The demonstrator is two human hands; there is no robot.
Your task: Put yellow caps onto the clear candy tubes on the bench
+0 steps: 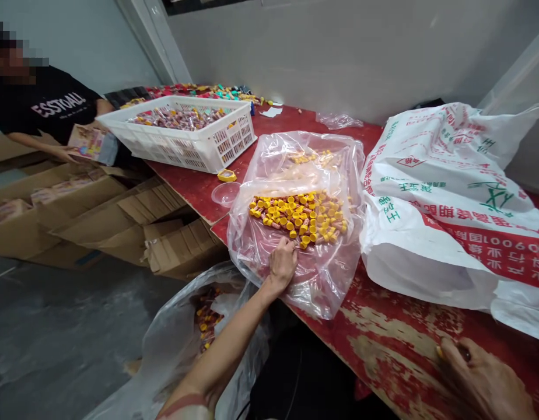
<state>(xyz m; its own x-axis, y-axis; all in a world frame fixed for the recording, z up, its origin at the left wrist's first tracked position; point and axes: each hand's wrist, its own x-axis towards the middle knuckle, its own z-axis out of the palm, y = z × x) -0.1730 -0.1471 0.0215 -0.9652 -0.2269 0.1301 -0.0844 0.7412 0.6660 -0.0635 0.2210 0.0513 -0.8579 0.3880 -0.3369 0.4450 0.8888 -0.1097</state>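
My left hand [282, 263] reaches into a clear plastic bag [269, 245] lying on the red table [396, 344]. Its fingers are curled at the near edge of a heap of small yellow-capped items [301, 217]; what they grip is hidden. My right hand [479, 379] rests at the table's near edge, bottom right. Its fingers are closed around a small item with a yellow end [441, 352].
A large white printed sack [453, 198] lies right of the bag. A white slotted crate [186, 131] of wrapped items stands farther left, with a small clear cup [226, 193] near it. Cardboard boxes [121, 221] are stacked beside the table. Another person [46, 111] holds a packet at left.
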